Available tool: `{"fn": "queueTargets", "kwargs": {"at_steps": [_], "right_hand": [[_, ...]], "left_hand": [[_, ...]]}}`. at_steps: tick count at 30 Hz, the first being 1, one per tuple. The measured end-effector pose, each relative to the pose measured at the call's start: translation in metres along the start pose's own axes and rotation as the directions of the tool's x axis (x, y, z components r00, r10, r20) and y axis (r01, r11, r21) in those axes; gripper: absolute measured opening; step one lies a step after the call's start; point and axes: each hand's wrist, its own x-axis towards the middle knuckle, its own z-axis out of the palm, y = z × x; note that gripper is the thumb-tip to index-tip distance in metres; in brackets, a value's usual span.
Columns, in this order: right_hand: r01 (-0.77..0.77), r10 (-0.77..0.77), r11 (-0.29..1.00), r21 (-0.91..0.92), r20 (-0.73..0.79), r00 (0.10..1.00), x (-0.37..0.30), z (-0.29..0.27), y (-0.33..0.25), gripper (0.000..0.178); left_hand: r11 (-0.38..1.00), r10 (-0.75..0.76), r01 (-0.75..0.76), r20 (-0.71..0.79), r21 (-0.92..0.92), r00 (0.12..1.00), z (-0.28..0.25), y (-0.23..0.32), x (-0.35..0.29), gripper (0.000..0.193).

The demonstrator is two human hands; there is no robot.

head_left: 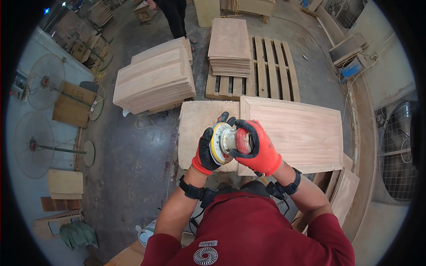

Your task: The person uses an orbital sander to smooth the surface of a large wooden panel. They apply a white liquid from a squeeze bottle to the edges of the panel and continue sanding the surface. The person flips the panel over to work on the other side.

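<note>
A round sander (228,139) with a red top and a yellow-rimmed disc is tipped on its side above the work surface. My right hand (258,148), in a red and black glove, wraps round its red top. Against the disc side, my left hand (206,150) has its gloved fingers curled round the edge; part of the grip is hidden behind the disc. Under and to the right lies a framed wooden panel (301,133). A rough pale board (188,119) shows to the left, with the panel's left edge next to it.
Beyond the board stand a stack of wooden panels (155,77) and another stack (229,42) on a slatted pallet (279,66). More panels (344,186) lean at right. Fans (397,146) stand along both walls. A person (174,17) is at the far side.
</note>
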Motion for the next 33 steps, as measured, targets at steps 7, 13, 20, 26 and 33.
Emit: {"fn": "queueTargets", "kwargs": {"at_steps": [7,13,20,26,33], "right_hand": [[-0.031,0.030,0.997,-0.072,-0.005,1.000,-0.005,0.013,-0.003,0.079],[-0.062,0.063,0.996,-0.066,0.021,0.998,-0.008,0.016,0.005,0.079],[-0.250,0.248,0.967,-0.054,-0.026,0.968,-0.029,0.006,0.030,0.074],[-0.354,0.356,0.935,0.036,-0.085,0.931,-0.059,-0.014,0.076,0.073],[-0.417,0.424,0.905,0.085,-0.270,0.864,-0.056,-0.049,0.107,0.069]], "left_hand": [[0.995,0.014,-0.013,0.003,-0.102,1.000,-0.012,-0.006,0.002,0.091],[0.983,-0.054,0.047,-0.038,-0.176,0.998,-0.026,-0.010,-0.001,0.092],[0.984,-0.022,0.032,-0.064,0.176,0.998,-0.036,-0.003,-0.020,0.091],[0.949,0.008,0.074,-0.259,0.306,0.966,-0.048,0.033,-0.031,0.085],[0.937,0.157,0.000,-0.420,0.350,0.894,-0.090,0.067,-0.036,0.058]]}}
